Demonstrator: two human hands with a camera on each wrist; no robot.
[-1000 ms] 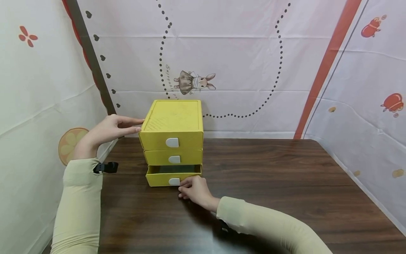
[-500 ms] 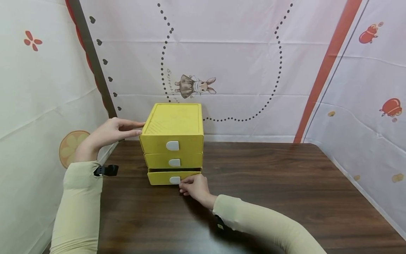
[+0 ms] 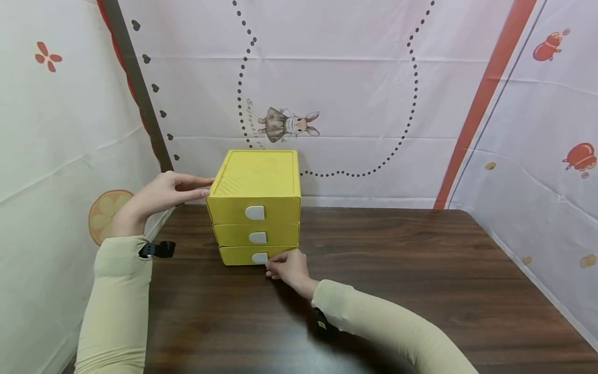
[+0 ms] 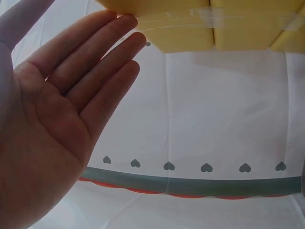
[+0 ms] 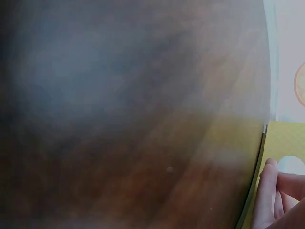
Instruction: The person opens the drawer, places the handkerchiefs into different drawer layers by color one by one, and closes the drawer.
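A yellow three-drawer box (image 3: 254, 210) stands on the table, each drawer front bearing a white tab. All its drawers are in, flush with one another. My left hand (image 3: 159, 195) touches the box's upper left side with fingers nearly straight; the left wrist view shows the bare palm (image 4: 57, 105) and fingertips at the yellow edge. At the bottom drawer (image 3: 238, 255), my right hand (image 3: 289, 269) pinches the right end of the white tab (image 3: 259, 258). In the right wrist view, the fingers (image 5: 268, 186) lie beside that tab, partly cut off by the frame edge.
The dark wood table (image 3: 397, 265) extends to the right and in front of the box. Behind it hangs a white printed cloth (image 3: 355, 104), with more cloth along the left and right sides. Clear tape (image 4: 200, 19) runs across the box's side.
My right hand has pushed the bottom drawer inward, from partly out to flush with the others. The left hand has stayed against the box. The head view has shifted slightly.
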